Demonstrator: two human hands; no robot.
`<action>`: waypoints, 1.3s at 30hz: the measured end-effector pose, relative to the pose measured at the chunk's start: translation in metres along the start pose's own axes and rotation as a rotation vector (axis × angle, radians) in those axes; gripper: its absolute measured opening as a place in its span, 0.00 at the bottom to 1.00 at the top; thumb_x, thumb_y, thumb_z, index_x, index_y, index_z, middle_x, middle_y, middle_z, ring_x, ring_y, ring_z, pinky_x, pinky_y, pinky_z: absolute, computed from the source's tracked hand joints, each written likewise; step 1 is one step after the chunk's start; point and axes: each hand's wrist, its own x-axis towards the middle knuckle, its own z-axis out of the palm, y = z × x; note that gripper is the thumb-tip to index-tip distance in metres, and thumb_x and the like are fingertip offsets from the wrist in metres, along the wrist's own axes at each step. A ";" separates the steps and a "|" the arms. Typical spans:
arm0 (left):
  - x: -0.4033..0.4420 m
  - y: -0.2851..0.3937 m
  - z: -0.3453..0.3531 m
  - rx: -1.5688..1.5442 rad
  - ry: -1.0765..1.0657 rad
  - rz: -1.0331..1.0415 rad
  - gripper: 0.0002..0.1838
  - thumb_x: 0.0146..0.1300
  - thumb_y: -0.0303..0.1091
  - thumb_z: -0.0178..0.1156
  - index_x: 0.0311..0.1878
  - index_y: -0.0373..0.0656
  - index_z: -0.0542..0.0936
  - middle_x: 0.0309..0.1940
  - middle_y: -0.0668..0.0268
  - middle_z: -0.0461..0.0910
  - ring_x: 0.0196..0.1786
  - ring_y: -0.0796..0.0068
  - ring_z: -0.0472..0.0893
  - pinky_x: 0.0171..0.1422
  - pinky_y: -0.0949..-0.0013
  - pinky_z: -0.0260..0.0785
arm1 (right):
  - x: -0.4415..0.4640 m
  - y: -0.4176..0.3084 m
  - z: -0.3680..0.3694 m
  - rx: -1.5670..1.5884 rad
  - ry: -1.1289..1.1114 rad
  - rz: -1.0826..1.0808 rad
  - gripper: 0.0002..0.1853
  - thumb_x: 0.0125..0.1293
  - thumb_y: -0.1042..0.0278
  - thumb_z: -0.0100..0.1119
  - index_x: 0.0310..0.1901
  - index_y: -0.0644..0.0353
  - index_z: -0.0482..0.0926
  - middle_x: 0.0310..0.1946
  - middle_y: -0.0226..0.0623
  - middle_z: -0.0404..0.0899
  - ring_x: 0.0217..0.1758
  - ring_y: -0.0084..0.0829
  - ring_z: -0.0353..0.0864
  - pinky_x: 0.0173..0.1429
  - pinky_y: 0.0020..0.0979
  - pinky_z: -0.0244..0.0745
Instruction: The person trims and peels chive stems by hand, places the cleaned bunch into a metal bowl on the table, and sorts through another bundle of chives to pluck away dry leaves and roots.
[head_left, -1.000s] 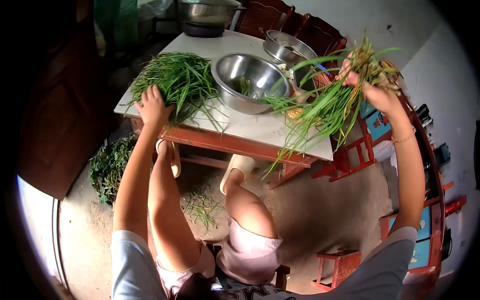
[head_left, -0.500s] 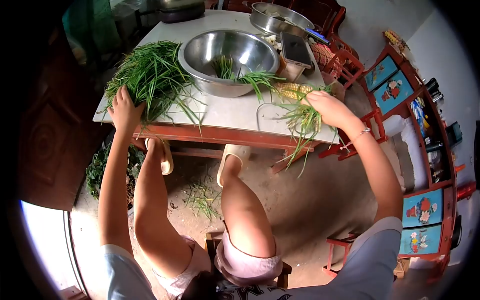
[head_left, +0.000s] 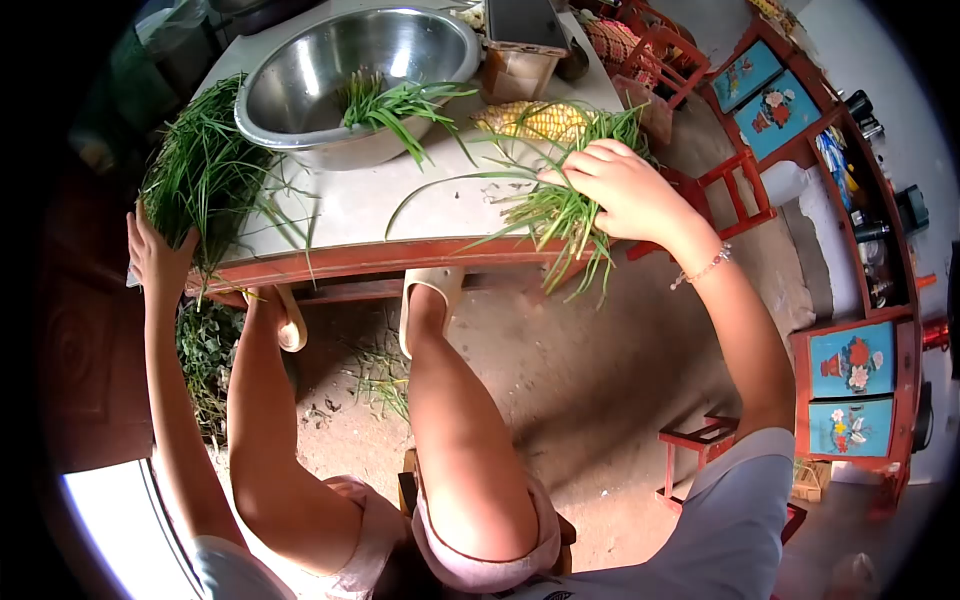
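My left hand (head_left: 158,255), fingers apart, rests against the front of a large heap of long green stalks (head_left: 205,165) at the table's left side. Over a smaller bunch of green stalks (head_left: 565,215) at the right front edge lies my right hand (head_left: 625,190), its fingers curled on the bunch, whose ends hang past the edge. A corn cob (head_left: 535,120) lies just behind this bunch. Between the hands and farther back is a steel bowl (head_left: 350,150) with some cut stalks (head_left: 385,105) in it, partly draped over its rim.
The white table (head_left: 400,200) has a red edge. A phone (head_left: 525,22) lies on a small container (head_left: 515,75) behind the cob. Right of the table are a red chair (head_left: 735,200) and a cabinet (head_left: 850,370) with painted doors; a low red stool (head_left: 700,440) stands lower right.
My right hand has come down from the raised position with the bunch, which now lies on the table's right front. The view has shifted, and my left hand stays by the heap.
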 end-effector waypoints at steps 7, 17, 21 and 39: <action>-0.015 0.047 -0.071 -0.220 0.254 0.157 0.38 0.49 0.38 0.61 0.62 0.48 0.54 0.62 0.57 0.50 0.63 0.55 0.51 0.63 0.55 0.46 | 0.003 0.008 0.002 0.069 0.110 0.082 0.24 0.36 0.84 0.51 0.42 0.61 0.71 0.42 0.39 0.69 0.52 0.38 0.66 0.57 0.32 0.60; -0.048 0.001 -0.146 -0.921 0.165 -0.117 0.14 0.60 0.30 0.47 0.49 0.38 0.71 0.48 0.67 0.71 0.53 0.77 0.67 0.61 0.72 0.53 | 0.010 0.031 -0.047 0.470 0.609 0.441 0.17 0.54 0.68 0.55 0.45 0.68 0.69 0.30 0.38 0.76 0.32 0.23 0.73 0.39 0.25 0.68; -0.067 -0.003 -0.165 -1.069 0.068 -0.107 0.13 0.60 0.28 0.46 0.47 0.34 0.71 0.45 0.64 0.73 0.51 0.76 0.69 0.59 0.74 0.55 | 0.025 0.022 -0.088 0.712 0.765 0.336 0.11 0.56 0.73 0.53 0.42 0.61 0.72 0.28 0.27 0.73 0.29 0.17 0.70 0.36 0.20 0.66; -0.090 0.235 -0.123 -0.989 -0.331 0.286 0.14 0.52 0.35 0.53 0.39 0.37 0.69 0.28 0.55 0.74 0.33 0.55 0.75 0.40 0.61 0.68 | 0.064 -0.015 -0.130 0.919 1.040 0.418 0.04 0.58 0.75 0.49 0.32 0.67 0.70 0.25 0.34 0.72 0.30 0.24 0.71 0.38 0.27 0.68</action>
